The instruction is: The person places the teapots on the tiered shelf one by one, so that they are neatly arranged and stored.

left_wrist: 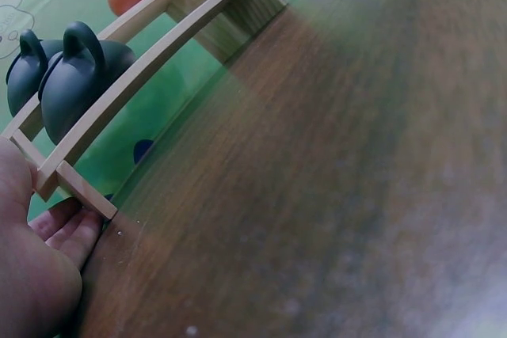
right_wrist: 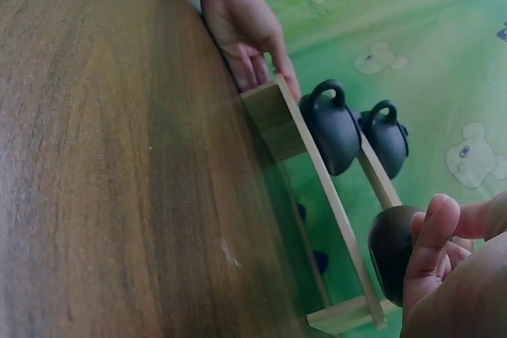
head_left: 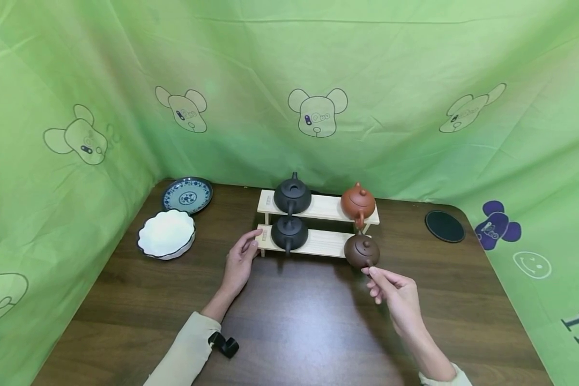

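Note:
My right hand (head_left: 398,297) pinches the handle of a dark brown teapot (head_left: 361,250) at the right end of the lower shelf. In the right wrist view, fingers cover that handle and the pot's dark body (right_wrist: 390,247) overlaps the shelf end. My left hand (head_left: 240,262) holds the left end of the two-tier wooden stand (head_left: 325,243), thumb and fingers at the board's end and leg (left_wrist: 85,190). A black teapot (head_left: 289,234) sits at the left of the lower tier. Above it stands another black teapot (head_left: 292,196); a reddish-orange teapot (head_left: 357,202) is at the upper right.
On the left of the brown wooden table (head_left: 289,321) are a white scalloped dish (head_left: 166,234) and a blue patterned plate (head_left: 188,195). A black oval mat (head_left: 444,225) lies at the right. Green printed cloth (head_left: 246,107) hangs close behind the stand and along both sides.

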Demonstrator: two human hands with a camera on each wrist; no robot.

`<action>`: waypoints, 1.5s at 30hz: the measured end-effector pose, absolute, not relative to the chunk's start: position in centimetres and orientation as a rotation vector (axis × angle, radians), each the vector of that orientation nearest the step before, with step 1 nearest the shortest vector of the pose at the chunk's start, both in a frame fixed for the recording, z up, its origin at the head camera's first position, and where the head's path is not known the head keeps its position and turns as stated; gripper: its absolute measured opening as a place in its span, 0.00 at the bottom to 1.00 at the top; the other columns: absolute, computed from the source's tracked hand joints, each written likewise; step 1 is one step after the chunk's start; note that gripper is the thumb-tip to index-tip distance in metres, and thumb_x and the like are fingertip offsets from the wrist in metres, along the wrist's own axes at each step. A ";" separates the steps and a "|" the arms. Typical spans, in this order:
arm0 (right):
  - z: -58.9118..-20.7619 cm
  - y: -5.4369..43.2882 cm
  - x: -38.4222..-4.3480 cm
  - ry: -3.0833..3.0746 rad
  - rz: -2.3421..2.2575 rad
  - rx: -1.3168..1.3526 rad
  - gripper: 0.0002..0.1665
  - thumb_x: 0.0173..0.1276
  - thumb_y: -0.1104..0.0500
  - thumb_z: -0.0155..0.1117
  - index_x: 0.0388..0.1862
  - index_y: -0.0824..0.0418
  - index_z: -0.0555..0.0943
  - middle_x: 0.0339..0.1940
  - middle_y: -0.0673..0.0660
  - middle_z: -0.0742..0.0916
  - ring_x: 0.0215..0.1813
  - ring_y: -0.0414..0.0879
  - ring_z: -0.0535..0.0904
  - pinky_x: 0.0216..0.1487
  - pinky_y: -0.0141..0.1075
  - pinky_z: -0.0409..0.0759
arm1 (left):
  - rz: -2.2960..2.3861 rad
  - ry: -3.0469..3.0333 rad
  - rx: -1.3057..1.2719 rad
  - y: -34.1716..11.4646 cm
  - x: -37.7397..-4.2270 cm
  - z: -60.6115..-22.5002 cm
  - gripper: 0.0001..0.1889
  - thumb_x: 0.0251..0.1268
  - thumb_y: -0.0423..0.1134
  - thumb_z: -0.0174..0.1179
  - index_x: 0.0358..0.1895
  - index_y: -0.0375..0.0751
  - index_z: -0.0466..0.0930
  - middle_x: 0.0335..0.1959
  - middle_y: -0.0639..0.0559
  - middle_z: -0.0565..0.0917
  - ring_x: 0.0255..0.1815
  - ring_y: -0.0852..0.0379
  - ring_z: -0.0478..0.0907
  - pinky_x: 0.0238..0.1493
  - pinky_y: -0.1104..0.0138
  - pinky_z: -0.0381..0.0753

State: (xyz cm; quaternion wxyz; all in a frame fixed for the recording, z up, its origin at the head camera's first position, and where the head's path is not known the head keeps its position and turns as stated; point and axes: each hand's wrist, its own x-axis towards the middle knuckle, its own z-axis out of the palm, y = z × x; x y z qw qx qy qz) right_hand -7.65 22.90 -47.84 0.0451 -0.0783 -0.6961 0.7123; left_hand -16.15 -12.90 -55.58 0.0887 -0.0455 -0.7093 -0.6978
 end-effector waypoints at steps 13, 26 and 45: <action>-48.2 21.5 -8.7 -2.110 2.188 -0.230 0.18 0.83 0.65 0.68 0.50 0.85 0.87 0.22 0.51 0.87 0.23 0.38 0.79 0.22 0.27 0.79 | -2.121 -2.168 0.014 -12.2 -15.6 -53.7 0.19 0.89 0.29 0.53 0.73 0.35 0.82 0.70 0.36 0.85 0.63 0.59 0.83 0.65 0.65 0.86; -48.5 21.0 -9.7 -2.121 2.202 -0.227 0.19 0.84 0.62 0.67 0.52 0.83 0.87 0.24 0.50 0.87 0.25 0.37 0.81 0.26 0.27 0.83 | -2.124 -2.099 -0.118 -13.3 -17.1 -57.4 0.16 0.89 0.42 0.60 0.70 0.50 0.87 0.68 0.48 0.88 0.63 0.59 0.86 0.59 0.70 0.89; -48.4 20.4 -10.6 -2.172 2.168 -0.215 0.16 0.81 0.69 0.68 0.57 0.84 0.84 0.29 0.55 0.93 0.24 0.37 0.83 0.26 0.27 0.85 | -2.121 -2.185 0.000 -12.3 -15.5 -53.7 0.19 0.90 0.29 0.52 0.74 0.36 0.81 0.73 0.38 0.83 0.67 0.50 0.82 0.66 0.66 0.86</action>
